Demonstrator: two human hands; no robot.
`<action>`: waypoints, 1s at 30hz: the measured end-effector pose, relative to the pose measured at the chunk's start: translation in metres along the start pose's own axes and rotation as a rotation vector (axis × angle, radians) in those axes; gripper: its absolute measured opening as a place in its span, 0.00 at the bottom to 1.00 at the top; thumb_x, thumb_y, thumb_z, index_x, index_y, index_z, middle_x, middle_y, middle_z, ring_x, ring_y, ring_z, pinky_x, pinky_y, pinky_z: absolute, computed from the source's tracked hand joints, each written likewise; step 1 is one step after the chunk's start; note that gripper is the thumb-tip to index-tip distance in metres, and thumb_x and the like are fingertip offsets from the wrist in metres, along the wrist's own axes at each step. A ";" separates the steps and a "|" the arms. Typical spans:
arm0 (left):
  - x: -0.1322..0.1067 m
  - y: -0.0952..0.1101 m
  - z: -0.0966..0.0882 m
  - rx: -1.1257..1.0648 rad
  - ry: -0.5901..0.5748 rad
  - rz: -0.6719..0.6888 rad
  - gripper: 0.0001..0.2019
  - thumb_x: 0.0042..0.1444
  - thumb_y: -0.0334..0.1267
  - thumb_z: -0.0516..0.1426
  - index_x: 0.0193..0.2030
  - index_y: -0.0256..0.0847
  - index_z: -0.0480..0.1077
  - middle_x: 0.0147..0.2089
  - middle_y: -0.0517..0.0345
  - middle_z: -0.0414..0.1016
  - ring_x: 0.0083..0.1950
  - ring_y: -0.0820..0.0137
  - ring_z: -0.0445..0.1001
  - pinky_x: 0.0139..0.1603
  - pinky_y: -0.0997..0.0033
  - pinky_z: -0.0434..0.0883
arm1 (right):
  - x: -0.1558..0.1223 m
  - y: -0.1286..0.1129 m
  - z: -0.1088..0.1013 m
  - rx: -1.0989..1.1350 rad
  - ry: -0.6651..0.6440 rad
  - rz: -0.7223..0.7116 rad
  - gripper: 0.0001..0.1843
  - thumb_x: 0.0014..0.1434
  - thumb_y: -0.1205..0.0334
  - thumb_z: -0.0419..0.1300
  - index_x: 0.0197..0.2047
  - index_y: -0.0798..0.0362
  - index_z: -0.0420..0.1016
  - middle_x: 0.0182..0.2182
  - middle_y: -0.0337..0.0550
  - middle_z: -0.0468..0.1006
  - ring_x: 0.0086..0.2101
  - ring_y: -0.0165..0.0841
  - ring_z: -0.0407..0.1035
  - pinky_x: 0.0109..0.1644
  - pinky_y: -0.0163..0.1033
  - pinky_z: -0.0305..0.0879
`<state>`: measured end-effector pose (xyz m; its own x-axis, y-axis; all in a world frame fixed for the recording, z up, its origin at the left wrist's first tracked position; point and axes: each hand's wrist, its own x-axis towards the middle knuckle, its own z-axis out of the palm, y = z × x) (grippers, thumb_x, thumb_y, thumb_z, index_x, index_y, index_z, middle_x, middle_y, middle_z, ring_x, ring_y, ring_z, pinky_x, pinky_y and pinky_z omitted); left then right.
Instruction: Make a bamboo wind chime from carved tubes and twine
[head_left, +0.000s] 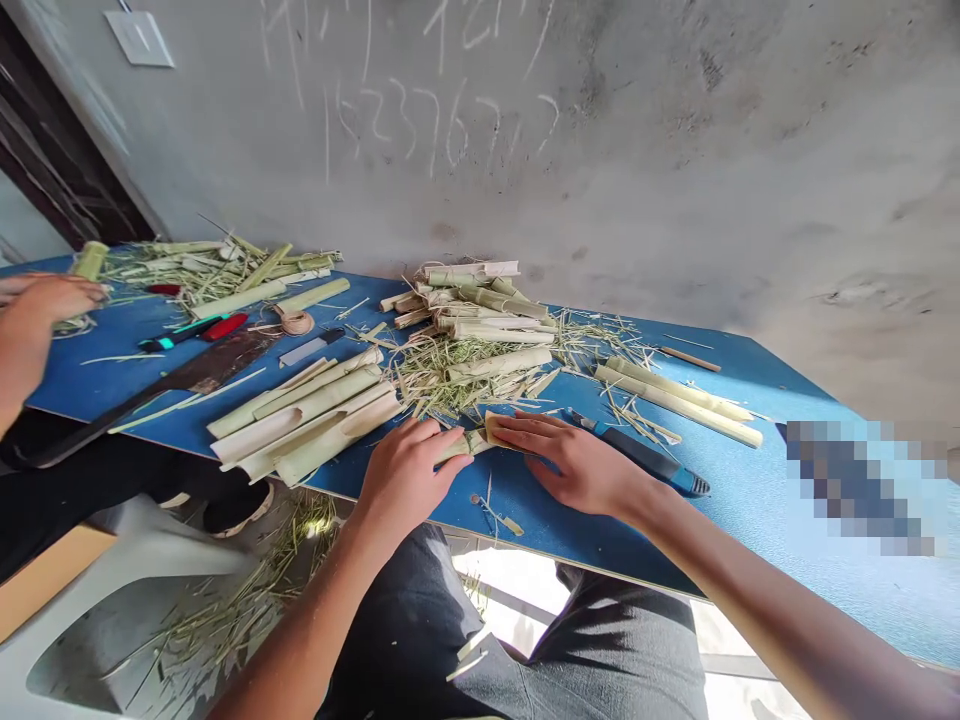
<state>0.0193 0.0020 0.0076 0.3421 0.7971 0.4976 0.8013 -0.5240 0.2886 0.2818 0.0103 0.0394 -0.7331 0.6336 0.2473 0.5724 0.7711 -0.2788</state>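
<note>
My left hand (412, 465) is closed around a short piece of split bamboo (471, 442) at the table's front edge. Over the right end of that piece, my right hand (566, 460) presses a tan sheet that looks like sandpaper (491, 428), fingers laid along it. Most of the bamboo is covered by my hands. A blue-and-black utility knife (652, 455) lies just beyond my right wrist. Left of my left hand are several split bamboo lengths (307, 410), hollow sides partly showing. Green shavings (427, 375) and a bamboo pile (487, 300) lie beyond my hands.
Two bamboo strips (675, 395) rest at the right on the blue table (750, 520). On the left lie a long-handled cleaver (225, 362), a red-handled tool (225, 326) and a small blade (309, 348). A co-worker's hand (56, 297) holds bamboo at far left. Behind stands a grey wall (675, 200).
</note>
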 end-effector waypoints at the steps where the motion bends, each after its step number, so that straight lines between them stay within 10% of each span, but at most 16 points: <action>1: 0.000 -0.001 0.000 -0.018 -0.002 -0.006 0.13 0.66 0.41 0.65 0.56 0.46 0.81 0.44 0.53 0.83 0.48 0.61 0.79 0.51 0.65 0.75 | -0.003 0.001 -0.005 -0.001 -0.032 -0.012 0.36 0.67 0.73 0.52 0.74 0.41 0.66 0.71 0.37 0.66 0.70 0.38 0.62 0.76 0.53 0.60; 9: 0.001 0.001 0.000 -0.023 0.003 -0.063 0.13 0.65 0.43 0.65 0.54 0.46 0.82 0.44 0.53 0.83 0.47 0.60 0.81 0.47 0.64 0.76 | -0.006 0.022 -0.014 -0.157 -0.021 -0.111 0.32 0.72 0.71 0.47 0.75 0.44 0.65 0.72 0.40 0.63 0.71 0.42 0.60 0.74 0.58 0.62; 16: -0.006 0.025 0.010 0.126 0.038 -0.142 0.14 0.68 0.41 0.60 0.56 0.42 0.79 0.46 0.50 0.82 0.48 0.56 0.81 0.44 0.59 0.76 | 0.008 0.004 -0.001 -0.426 0.187 0.402 0.25 0.74 0.64 0.48 0.67 0.47 0.77 0.62 0.48 0.77 0.48 0.45 0.80 0.49 0.50 0.81; 24: -0.010 0.015 0.004 0.004 -0.034 -0.050 0.20 0.67 0.34 0.56 0.65 0.40 0.72 0.49 0.49 0.80 0.49 0.58 0.79 0.48 0.60 0.77 | 0.016 0.016 -0.007 -0.065 -0.149 -0.057 0.46 0.54 0.71 0.58 0.77 0.54 0.62 0.75 0.47 0.57 0.75 0.47 0.46 0.79 0.60 0.51; 30: -0.009 0.011 0.002 -0.023 -0.028 -0.052 0.20 0.68 0.34 0.56 0.66 0.40 0.72 0.49 0.50 0.79 0.49 0.60 0.79 0.48 0.61 0.77 | 0.017 0.034 -0.007 -0.071 -0.077 -0.188 0.40 0.61 0.73 0.54 0.77 0.53 0.62 0.72 0.48 0.64 0.72 0.44 0.57 0.76 0.56 0.60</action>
<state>0.0256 -0.0107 0.0046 0.3142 0.8313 0.4584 0.8069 -0.4883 0.3324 0.2917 0.0477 0.0401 -0.8538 0.4737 0.2160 0.4456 0.8794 -0.1674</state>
